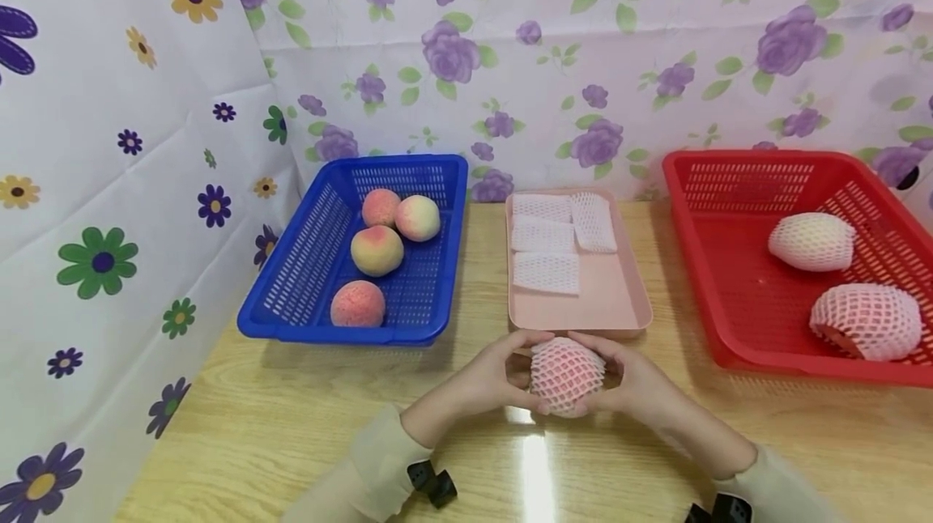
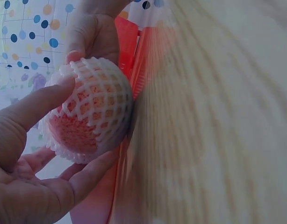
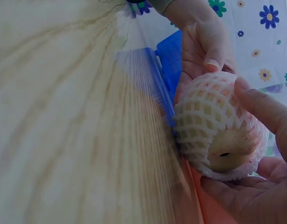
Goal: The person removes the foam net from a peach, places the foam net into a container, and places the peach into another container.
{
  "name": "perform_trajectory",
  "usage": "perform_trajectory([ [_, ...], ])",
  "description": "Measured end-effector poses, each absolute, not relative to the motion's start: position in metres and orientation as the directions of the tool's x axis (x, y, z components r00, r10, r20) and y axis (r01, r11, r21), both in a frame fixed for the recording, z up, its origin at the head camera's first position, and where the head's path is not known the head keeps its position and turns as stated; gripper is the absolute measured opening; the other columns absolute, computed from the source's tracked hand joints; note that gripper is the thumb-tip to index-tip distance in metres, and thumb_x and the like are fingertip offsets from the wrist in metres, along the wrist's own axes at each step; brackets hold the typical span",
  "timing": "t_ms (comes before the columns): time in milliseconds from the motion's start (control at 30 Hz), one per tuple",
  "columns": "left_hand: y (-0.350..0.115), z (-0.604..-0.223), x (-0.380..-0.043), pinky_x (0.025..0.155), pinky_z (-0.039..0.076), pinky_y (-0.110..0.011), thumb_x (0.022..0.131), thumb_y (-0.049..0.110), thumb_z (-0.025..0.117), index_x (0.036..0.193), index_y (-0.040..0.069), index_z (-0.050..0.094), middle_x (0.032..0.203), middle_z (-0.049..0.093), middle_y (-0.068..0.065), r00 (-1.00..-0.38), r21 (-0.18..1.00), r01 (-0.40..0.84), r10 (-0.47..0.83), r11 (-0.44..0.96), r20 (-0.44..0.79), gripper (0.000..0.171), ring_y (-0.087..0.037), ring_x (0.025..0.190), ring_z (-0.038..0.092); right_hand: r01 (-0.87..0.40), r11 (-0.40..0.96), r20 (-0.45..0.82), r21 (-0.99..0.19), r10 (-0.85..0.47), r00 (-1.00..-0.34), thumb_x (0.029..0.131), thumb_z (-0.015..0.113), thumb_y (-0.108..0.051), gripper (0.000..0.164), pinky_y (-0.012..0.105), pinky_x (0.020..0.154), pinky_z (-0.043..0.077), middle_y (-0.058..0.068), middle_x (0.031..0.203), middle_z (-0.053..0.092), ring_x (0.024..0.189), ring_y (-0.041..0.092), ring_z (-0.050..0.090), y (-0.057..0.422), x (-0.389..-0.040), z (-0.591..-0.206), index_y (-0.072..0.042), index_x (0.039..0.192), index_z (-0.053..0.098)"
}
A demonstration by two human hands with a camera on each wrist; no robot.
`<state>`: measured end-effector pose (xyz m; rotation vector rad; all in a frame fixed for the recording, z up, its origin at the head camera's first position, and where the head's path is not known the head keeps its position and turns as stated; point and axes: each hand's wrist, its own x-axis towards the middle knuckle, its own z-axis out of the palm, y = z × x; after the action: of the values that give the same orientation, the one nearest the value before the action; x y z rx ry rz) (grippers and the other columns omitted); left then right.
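A peach (image 1: 567,377) in a white foam net sleeve is held between both hands close over the wooden table, in front of the pink tray. My left hand (image 1: 490,377) grips its left side, thumb on the near side and fingers on the far side. From the right, my right hand (image 1: 632,377) grips it the same way. The left wrist view shows red peach skin (image 2: 75,133) bare at one end of the net. At the other end, the right wrist view shows pale skin (image 3: 232,149) with a small dark hollow.
Several bare peaches (image 1: 377,251) lie in a blue basket (image 1: 350,334) at the left. The pink tray (image 1: 576,316) holds several flat foam nets (image 1: 547,273). In the red basket (image 1: 802,361) on the right are two netted peaches (image 1: 812,241). Floral cloth hangs behind.
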<state>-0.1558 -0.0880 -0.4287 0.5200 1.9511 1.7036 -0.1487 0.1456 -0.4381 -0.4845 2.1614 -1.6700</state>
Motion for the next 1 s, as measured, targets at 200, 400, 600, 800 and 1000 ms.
perform_trajectory([
  [200, -0.084, -0.432, -0.156, 0.088, 0.054, -0.026, 0.066, -0.01, 0.08, 0.141, 0.009, 0.041, 0.132, 0.047, -0.015, -0.816, 0.982, 0.024, 0.571, 0.185, -0.088, 0.087, -0.025, 0.112, 0.057, -0.035, 0.222, -0.079, -0.974, -0.482, -0.873, 0.068, 0.084, -0.012, 0.089, 0.018, 0.084, 0.053, 0.029, 0.132, 0.051, 0.101, 0.003, 0.058, 0.152, -0.15, -0.438, 0.003, 0.143, 0.037],
  [400, -0.081, -0.435, -0.154, 0.088, 0.054, -0.026, 0.066, -0.012, 0.079, 0.142, 0.011, 0.04, 0.135, 0.044, -0.016, -0.812, 0.987, 0.037, 0.581, 0.158, -0.062, 0.088, -0.023, 0.113, 0.054, -0.017, 0.204, -0.076, -0.979, -0.444, -0.893, 0.068, 0.084, -0.011, 0.085, 0.018, 0.085, 0.053, 0.027, 0.134, 0.05, 0.102, -0.001, 0.059, 0.153, -0.146, -0.441, 0.003, 0.14, 0.041],
  [600, -0.08, -0.438, -0.152, 0.085, 0.055, -0.025, 0.064, -0.014, 0.08, 0.142, 0.01, 0.038, 0.133, 0.044, -0.015, -0.808, 0.989, 0.051, 0.588, 0.14, -0.041, 0.092, -0.018, 0.11, 0.053, 0.002, 0.179, -0.074, -0.984, -0.396, -0.915, 0.067, 0.084, -0.005, 0.081, 0.02, 0.08, 0.056, 0.028, 0.135, 0.046, 0.099, 0.0, 0.061, 0.15, -0.142, -0.44, 0.007, 0.136, 0.044],
  [800, -0.078, -0.441, -0.151, 0.09, 0.052, -0.021, 0.063, -0.007, 0.084, 0.142, 0.013, 0.036, 0.134, 0.041, -0.01, -0.801, 0.977, 0.119, 0.599, 0.179, -0.012, 0.095, -0.011, 0.112, 0.051, 0.041, 0.231, -0.117, -0.972, -0.326, -0.938, 0.062, 0.086, -0.006, 0.076, 0.019, 0.077, 0.055, 0.022, 0.129, 0.053, 0.097, -0.001, 0.06, 0.149, -0.141, -0.435, 0.004, 0.13, 0.053],
  [1000, -0.075, -0.442, -0.149, 0.095, 0.047, -0.019, 0.06, 0.0, 0.088, 0.139, 0.018, 0.04, 0.132, 0.046, -0.005, -0.816, 0.955, 0.2, 0.577, 0.22, 0.038, 0.093, -0.009, 0.111, 0.051, 0.074, 0.242, -0.149, -0.968, -0.308, -0.94, 0.063, 0.086, -0.007, 0.07, 0.02, 0.074, 0.056, 0.02, 0.124, 0.058, 0.094, 0.001, 0.06, 0.151, -0.14, -0.434, 0.003, 0.126, 0.058],
])
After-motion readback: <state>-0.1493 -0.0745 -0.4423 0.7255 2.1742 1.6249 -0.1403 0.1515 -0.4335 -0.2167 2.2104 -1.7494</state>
